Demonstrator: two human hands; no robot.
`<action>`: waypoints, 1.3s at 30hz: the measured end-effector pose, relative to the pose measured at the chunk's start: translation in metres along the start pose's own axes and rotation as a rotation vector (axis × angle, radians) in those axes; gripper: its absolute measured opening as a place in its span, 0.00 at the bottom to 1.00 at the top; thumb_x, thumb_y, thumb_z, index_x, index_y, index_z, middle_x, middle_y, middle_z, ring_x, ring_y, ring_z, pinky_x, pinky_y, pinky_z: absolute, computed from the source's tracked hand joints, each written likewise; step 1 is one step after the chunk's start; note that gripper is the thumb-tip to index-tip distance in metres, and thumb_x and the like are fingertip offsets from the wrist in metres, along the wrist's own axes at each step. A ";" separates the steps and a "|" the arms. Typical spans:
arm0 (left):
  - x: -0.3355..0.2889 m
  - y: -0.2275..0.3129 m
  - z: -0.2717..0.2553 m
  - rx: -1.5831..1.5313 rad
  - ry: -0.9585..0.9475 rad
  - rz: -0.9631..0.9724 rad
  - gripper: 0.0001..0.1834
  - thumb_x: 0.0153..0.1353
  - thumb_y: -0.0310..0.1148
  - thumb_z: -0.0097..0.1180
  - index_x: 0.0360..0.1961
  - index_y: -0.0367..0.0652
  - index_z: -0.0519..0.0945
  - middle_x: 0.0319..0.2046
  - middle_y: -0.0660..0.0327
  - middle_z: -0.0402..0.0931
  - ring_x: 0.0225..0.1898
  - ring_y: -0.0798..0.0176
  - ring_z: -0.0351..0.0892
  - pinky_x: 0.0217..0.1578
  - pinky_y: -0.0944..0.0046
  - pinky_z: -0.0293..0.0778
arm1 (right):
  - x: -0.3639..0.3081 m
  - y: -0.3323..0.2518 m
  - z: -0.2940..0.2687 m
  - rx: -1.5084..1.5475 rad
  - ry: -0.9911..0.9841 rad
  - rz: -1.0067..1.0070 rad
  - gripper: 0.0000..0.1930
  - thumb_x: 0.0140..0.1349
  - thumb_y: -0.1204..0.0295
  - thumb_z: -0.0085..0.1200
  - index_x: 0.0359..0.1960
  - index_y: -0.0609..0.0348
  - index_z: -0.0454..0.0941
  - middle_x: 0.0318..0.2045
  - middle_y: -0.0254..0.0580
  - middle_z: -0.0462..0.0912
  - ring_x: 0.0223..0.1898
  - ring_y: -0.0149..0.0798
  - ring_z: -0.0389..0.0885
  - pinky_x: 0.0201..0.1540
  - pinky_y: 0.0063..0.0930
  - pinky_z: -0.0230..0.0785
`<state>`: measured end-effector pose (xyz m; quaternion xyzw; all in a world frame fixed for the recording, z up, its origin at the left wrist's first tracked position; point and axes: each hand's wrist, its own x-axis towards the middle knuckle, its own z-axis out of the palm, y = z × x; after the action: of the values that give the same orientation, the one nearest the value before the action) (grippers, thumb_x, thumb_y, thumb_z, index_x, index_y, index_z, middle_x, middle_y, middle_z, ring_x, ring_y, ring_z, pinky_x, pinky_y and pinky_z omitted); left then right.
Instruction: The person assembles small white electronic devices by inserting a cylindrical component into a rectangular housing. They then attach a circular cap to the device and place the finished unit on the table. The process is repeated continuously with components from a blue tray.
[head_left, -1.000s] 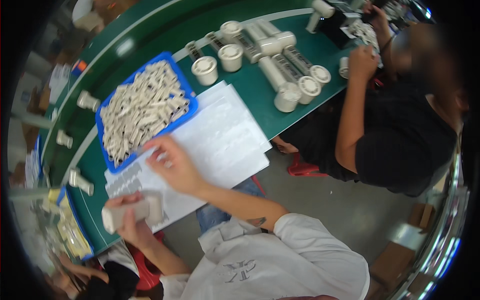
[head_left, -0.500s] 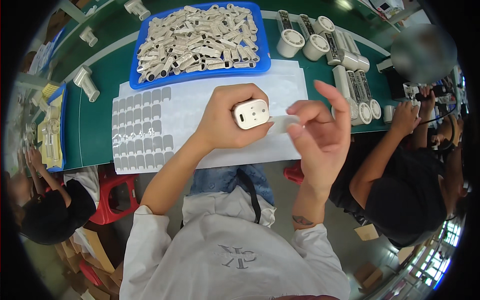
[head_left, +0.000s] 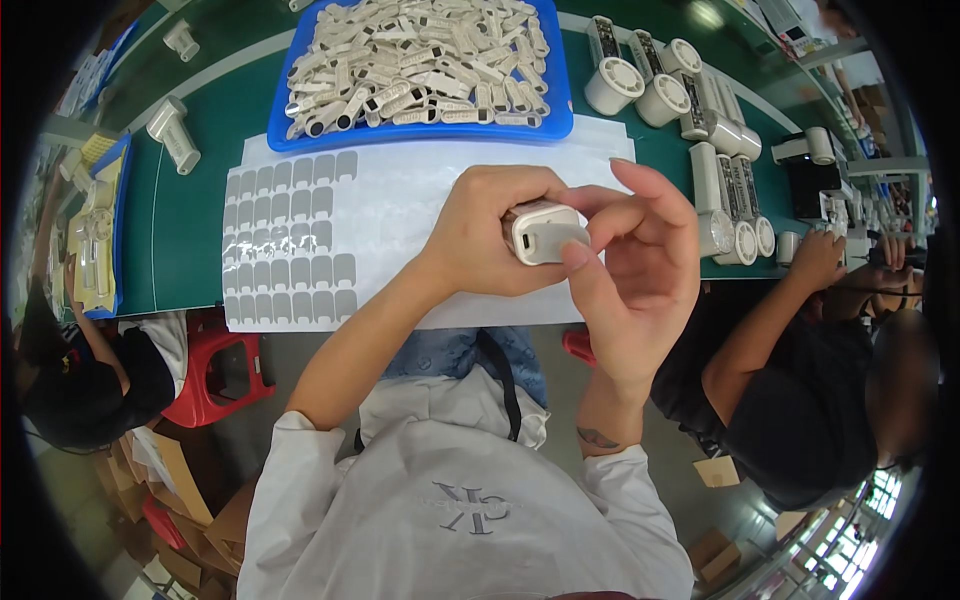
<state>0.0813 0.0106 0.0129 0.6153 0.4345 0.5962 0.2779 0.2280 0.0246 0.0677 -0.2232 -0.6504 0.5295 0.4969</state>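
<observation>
Since half a second ago the small white plastic housing (head_left: 540,232) has turned in the grip, so that its rounded end with the oblong slot now faces the camera where its broad face showed before, and both hands have drawn closer together over the near edge of the bench. That housing sits above the sticker sheet, clear of it, wrapped from the left by the left hand (head_left: 490,240), whose fingers curl closed around its body. The right hand (head_left: 640,270) meets it from the other side: the thumb presses on the lower right corner of the end face, while the remaining fingers stand spread and loose above. This looks like the step of smoothing a small label down onto the part; whether a label lies under the thumb cannot be told. The next move seems to call for a firm rub along the edge and a steady hold by the left hand. Below lies the white backing sheet (head_left: 400,250) with rows of grey stickers (head_left: 290,240) at its left. Beyond it stands a blue tray (head_left: 420,132) heaped with pale parts, and white cylindrical units (head_left: 640,85) lie on the green bench (head_left: 180,240). A neighbouring person's hand (head_left: 820,262) works at the right.
</observation>
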 end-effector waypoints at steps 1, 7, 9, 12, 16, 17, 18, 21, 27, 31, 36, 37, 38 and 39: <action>0.000 -0.001 0.000 -0.008 0.002 0.005 0.17 0.39 0.38 0.73 0.28 0.43 0.80 0.22 0.61 0.79 0.21 0.61 0.78 0.24 0.67 0.71 | 0.000 -0.001 0.000 -0.002 0.004 0.003 0.30 0.50 0.88 0.59 0.58 0.67 0.69 0.27 0.32 0.74 0.42 0.31 0.77 0.53 0.28 0.67; 0.001 -0.002 0.001 -0.017 0.014 0.000 0.18 0.38 0.38 0.74 0.28 0.43 0.80 0.21 0.62 0.79 0.21 0.62 0.78 0.23 0.67 0.71 | 0.001 0.002 0.001 -0.009 0.001 -0.019 0.29 0.50 0.88 0.59 0.57 0.68 0.70 0.28 0.33 0.75 0.41 0.30 0.78 0.52 0.27 0.67; 0.001 -0.002 0.000 -0.021 0.016 -0.007 0.18 0.38 0.38 0.74 0.28 0.43 0.80 0.21 0.62 0.78 0.21 0.62 0.78 0.23 0.67 0.71 | 0.002 0.003 0.001 -0.008 0.002 -0.030 0.28 0.50 0.88 0.59 0.57 0.68 0.70 0.28 0.33 0.75 0.41 0.30 0.78 0.52 0.27 0.67; 0.001 0.000 -0.001 -0.004 0.008 -0.011 0.18 0.39 0.39 0.74 0.28 0.43 0.80 0.21 0.62 0.78 0.21 0.62 0.78 0.23 0.67 0.71 | 0.001 0.003 0.001 -0.013 0.012 -0.028 0.28 0.51 0.88 0.59 0.56 0.68 0.71 0.28 0.33 0.75 0.41 0.30 0.77 0.51 0.26 0.67; 0.001 0.001 -0.001 -0.010 0.014 -0.017 0.18 0.39 0.40 0.74 0.28 0.43 0.80 0.21 0.63 0.78 0.21 0.62 0.78 0.23 0.67 0.71 | 0.001 0.004 0.000 -0.013 0.014 -0.021 0.27 0.51 0.88 0.60 0.56 0.69 0.71 0.28 0.34 0.75 0.41 0.29 0.77 0.50 0.25 0.67; 0.001 0.001 -0.001 -0.013 0.017 -0.017 0.18 0.40 0.40 0.74 0.28 0.43 0.80 0.21 0.63 0.78 0.21 0.62 0.78 0.23 0.67 0.71 | 0.001 0.004 0.000 -0.015 0.010 -0.025 0.27 0.51 0.88 0.60 0.56 0.69 0.71 0.28 0.34 0.75 0.41 0.29 0.77 0.50 0.25 0.67; 0.001 0.001 0.000 -0.013 0.022 -0.012 0.18 0.40 0.40 0.74 0.28 0.43 0.80 0.21 0.62 0.78 0.21 0.62 0.78 0.23 0.67 0.71 | 0.001 0.005 0.000 -0.018 0.008 -0.030 0.27 0.51 0.88 0.60 0.56 0.69 0.71 0.29 0.34 0.75 0.40 0.29 0.77 0.50 0.25 0.67; 0.002 -0.001 0.001 -0.019 0.032 -0.004 0.18 0.40 0.40 0.74 0.28 0.43 0.80 0.21 0.62 0.78 0.20 0.62 0.77 0.23 0.67 0.71 | 0.001 0.006 0.001 -0.011 0.006 -0.039 0.27 0.51 0.88 0.60 0.56 0.69 0.71 0.29 0.34 0.76 0.39 0.28 0.77 0.49 0.25 0.68; 0.000 -0.003 -0.003 0.037 -0.027 0.077 0.15 0.44 0.32 0.67 0.32 0.40 0.78 0.24 0.62 0.80 0.24 0.70 0.77 0.26 0.70 0.72 | 0.000 0.007 0.001 -0.024 0.003 -0.049 0.26 0.51 0.88 0.59 0.55 0.70 0.72 0.30 0.35 0.77 0.37 0.27 0.76 0.46 0.23 0.68; 0.000 -0.003 -0.001 0.034 0.002 0.104 0.15 0.43 0.30 0.68 0.33 0.40 0.77 0.25 0.62 0.80 0.24 0.70 0.77 0.26 0.70 0.72 | 0.000 0.007 0.000 -0.049 0.006 -0.051 0.25 0.51 0.88 0.59 0.54 0.70 0.73 0.31 0.36 0.77 0.36 0.26 0.75 0.45 0.22 0.68; 0.003 -0.001 -0.003 0.031 -0.007 0.089 0.15 0.43 0.29 0.68 0.32 0.40 0.77 0.25 0.62 0.80 0.24 0.70 0.77 0.26 0.70 0.72 | 0.002 0.010 0.001 -0.072 0.000 -0.080 0.25 0.50 0.89 0.59 0.54 0.70 0.73 0.35 0.39 0.78 0.33 0.24 0.73 0.44 0.21 0.69; 0.003 -0.001 -0.003 0.038 -0.008 0.085 0.15 0.43 0.29 0.68 0.32 0.40 0.77 0.25 0.62 0.80 0.24 0.70 0.77 0.26 0.70 0.72 | 0.002 0.010 0.001 -0.073 0.001 -0.079 0.25 0.50 0.89 0.59 0.54 0.70 0.73 0.36 0.40 0.79 0.33 0.24 0.73 0.44 0.21 0.69; 0.002 0.000 -0.003 0.045 -0.008 0.081 0.15 0.43 0.29 0.68 0.32 0.40 0.77 0.25 0.62 0.80 0.24 0.70 0.77 0.26 0.70 0.72 | 0.001 0.009 0.001 -0.077 0.005 -0.075 0.25 0.50 0.89 0.59 0.54 0.70 0.73 0.37 0.41 0.79 0.32 0.24 0.73 0.44 0.21 0.69; 0.002 -0.001 -0.003 0.037 -0.007 0.076 0.14 0.43 0.29 0.68 0.32 0.40 0.77 0.25 0.62 0.80 0.24 0.70 0.77 0.26 0.70 0.72 | 0.001 0.009 0.002 -0.080 0.008 -0.072 0.25 0.50 0.89 0.59 0.54 0.70 0.73 0.38 0.42 0.80 0.32 0.24 0.73 0.44 0.21 0.69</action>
<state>0.0783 0.0121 0.0136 0.6384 0.4210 0.5961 0.2449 0.2238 0.0278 0.0603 -0.2216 -0.6766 0.4839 0.5088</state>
